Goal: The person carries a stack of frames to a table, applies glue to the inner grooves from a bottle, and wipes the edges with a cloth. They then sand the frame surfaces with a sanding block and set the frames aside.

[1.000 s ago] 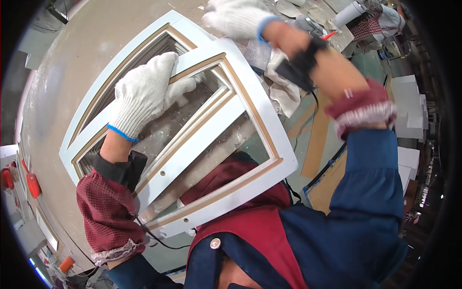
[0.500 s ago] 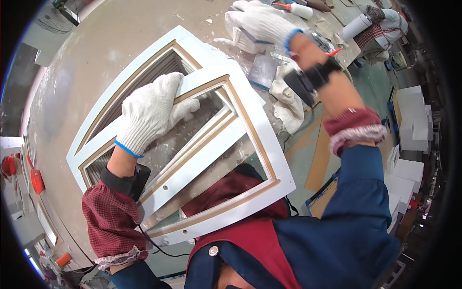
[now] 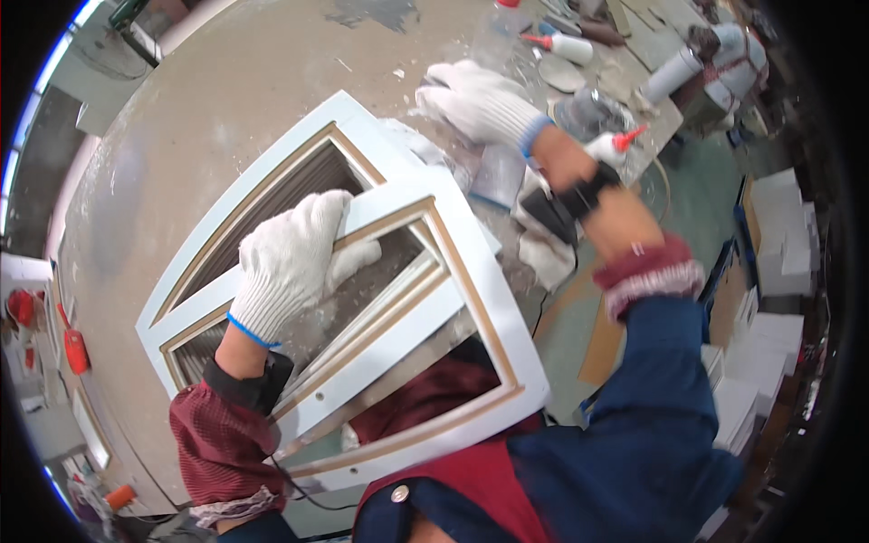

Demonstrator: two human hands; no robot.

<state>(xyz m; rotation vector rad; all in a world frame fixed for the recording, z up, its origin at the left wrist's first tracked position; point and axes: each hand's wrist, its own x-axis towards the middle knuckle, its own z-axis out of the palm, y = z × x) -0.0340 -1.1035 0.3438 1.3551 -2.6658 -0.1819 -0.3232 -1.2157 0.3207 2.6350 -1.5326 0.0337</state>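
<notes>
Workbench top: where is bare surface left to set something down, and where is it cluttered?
The workbench is bare on its far-left stretch, beyond the white frames under the left hand. It is crowded at the far right, past the right hand: glue bottles, a disc, rags.

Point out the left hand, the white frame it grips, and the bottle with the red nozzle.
left hand (image 3: 290, 262), head view, on the back of the white knit glove.
white frame (image 3: 493, 312), head view, on its flat right-side rail.
bottle with the red nozzle (image 3: 608, 147), head view, on its white body.
</notes>
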